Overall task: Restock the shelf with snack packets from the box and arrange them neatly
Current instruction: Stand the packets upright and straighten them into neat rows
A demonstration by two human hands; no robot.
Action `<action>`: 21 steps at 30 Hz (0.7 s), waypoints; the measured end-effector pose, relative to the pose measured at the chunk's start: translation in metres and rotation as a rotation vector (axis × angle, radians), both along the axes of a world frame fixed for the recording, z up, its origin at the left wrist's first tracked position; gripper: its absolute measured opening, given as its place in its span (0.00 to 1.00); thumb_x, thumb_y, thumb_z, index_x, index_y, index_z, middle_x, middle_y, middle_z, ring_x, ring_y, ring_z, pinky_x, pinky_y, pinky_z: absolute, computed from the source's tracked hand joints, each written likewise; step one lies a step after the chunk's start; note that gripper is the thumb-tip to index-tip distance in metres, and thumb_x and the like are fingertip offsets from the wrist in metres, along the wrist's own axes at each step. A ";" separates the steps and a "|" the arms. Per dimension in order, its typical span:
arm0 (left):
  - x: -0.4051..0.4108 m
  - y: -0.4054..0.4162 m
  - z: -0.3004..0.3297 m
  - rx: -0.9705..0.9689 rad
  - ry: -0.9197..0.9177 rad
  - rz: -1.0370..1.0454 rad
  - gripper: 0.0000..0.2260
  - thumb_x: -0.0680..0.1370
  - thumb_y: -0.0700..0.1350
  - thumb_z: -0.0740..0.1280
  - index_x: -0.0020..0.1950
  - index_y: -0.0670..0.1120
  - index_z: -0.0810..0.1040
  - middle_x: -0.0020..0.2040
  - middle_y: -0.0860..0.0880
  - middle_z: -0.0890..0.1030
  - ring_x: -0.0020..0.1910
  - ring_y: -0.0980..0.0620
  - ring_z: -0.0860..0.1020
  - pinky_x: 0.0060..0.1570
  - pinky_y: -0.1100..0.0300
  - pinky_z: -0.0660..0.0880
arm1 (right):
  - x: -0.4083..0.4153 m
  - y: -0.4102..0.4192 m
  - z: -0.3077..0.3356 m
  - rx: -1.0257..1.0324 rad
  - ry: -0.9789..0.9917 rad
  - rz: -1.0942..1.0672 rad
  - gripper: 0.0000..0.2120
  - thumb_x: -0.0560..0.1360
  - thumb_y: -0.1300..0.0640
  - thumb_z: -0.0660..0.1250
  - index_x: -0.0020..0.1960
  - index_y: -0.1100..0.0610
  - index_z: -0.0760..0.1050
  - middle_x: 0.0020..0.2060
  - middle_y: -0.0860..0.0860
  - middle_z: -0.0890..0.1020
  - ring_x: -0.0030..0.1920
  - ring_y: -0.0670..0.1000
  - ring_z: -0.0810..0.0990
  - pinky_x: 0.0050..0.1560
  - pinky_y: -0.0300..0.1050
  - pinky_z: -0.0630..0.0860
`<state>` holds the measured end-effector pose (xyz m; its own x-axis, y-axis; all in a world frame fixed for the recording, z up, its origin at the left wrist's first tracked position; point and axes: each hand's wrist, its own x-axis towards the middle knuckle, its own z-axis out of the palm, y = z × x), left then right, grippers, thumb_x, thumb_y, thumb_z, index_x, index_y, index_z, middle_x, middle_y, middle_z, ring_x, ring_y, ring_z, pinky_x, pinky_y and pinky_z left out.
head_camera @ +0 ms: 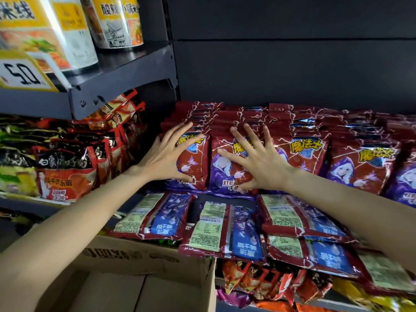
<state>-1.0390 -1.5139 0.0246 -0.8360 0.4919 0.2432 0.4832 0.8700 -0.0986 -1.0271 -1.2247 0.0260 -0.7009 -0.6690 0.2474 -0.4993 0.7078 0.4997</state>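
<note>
Snack packets (227, 167) — light, crinkly, slippery foil, likely fragile inside; best squared by flat faces. Left hand (165, 158) and right hand (258, 163) pressing, fingers spread.

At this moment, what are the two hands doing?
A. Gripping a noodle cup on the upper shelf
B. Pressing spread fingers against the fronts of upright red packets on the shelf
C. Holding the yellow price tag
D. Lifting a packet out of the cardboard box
B: the left hand and right hand lie with fingers spread flat on the upright red packets, away from the cardboard box.
</note>
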 end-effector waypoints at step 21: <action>0.010 -0.002 0.005 -0.074 0.070 -0.013 0.56 0.59 0.77 0.62 0.77 0.56 0.40 0.77 0.46 0.38 0.75 0.44 0.35 0.63 0.27 0.44 | -0.005 0.003 0.012 0.011 -0.069 0.087 0.55 0.58 0.23 0.61 0.77 0.43 0.44 0.76 0.61 0.47 0.75 0.65 0.46 0.67 0.75 0.47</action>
<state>-1.0286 -1.5154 0.0293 -0.8115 0.5216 0.2634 0.4844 0.8526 -0.1958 -1.0319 -1.2216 0.0382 -0.6549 -0.7308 0.1925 -0.5924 0.6546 0.4697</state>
